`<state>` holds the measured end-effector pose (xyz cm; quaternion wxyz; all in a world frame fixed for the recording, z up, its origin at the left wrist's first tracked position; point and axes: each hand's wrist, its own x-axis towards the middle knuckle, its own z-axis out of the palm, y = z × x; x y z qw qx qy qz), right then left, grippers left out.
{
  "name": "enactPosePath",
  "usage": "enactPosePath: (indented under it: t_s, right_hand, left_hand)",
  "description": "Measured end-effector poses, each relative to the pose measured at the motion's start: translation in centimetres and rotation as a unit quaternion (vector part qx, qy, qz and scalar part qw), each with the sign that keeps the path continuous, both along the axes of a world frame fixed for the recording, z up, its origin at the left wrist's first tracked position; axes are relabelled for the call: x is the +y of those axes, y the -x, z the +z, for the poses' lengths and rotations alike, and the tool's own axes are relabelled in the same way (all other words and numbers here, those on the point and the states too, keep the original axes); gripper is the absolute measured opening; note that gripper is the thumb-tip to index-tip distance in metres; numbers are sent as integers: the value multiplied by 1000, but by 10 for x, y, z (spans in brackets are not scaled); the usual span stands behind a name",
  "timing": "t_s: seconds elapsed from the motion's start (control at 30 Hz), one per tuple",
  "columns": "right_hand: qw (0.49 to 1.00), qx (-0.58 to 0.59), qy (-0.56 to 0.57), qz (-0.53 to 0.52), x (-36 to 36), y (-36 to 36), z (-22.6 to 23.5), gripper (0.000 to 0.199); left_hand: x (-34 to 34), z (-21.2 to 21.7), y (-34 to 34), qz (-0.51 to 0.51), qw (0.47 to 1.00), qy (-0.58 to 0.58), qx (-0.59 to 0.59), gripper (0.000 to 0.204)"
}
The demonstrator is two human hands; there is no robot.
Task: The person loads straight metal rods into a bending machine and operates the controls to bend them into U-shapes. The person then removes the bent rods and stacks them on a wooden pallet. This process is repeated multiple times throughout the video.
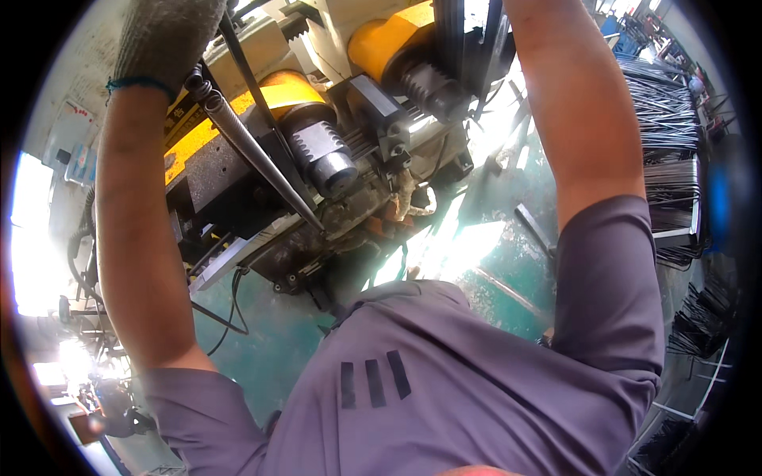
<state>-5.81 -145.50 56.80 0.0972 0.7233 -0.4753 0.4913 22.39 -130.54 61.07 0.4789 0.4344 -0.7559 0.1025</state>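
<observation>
My left hand point(168, 41), in a grey knitted glove with a teal cuff edge, reaches up at the top left; the frame's edge cuts off its fingers. Below and to its right is a yellow and black machine point(218, 186) with two dark cylindrical parts, the toothed cylinder point(317, 151) and a second toothed cylinder point(432, 89) farther right. A coiled metal spring point(238, 135) slants down from near the glove. My right forearm point(567, 95) stretches beyond the top edge, so the right hand is out of sight. Dark upright bars point(451, 40) stand left of that forearm.
Bundles of thin metal rods point(667, 111) sit on a rack along the right side. A loose metal bar point(533, 228) lies on the green floor point(278, 349). Black cables point(234, 305) hang below the machine's left end. Bright sunlight washes out parts of the floor.
</observation>
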Motion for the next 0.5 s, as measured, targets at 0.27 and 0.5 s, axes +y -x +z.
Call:
enactPosePath:
  t_s: [0.27, 0.5]
  right_hand:
    - [994, -80, 25, 70, 25, -2, -7, 18]
    - [775, -564, -204, 199, 155, -8, -199, 20]
  left_hand:
    - [-31, 2, -23, -128, 986, -82, 69, 34]
    - [17, -2, 3, 17, 993, -17, 112, 31]
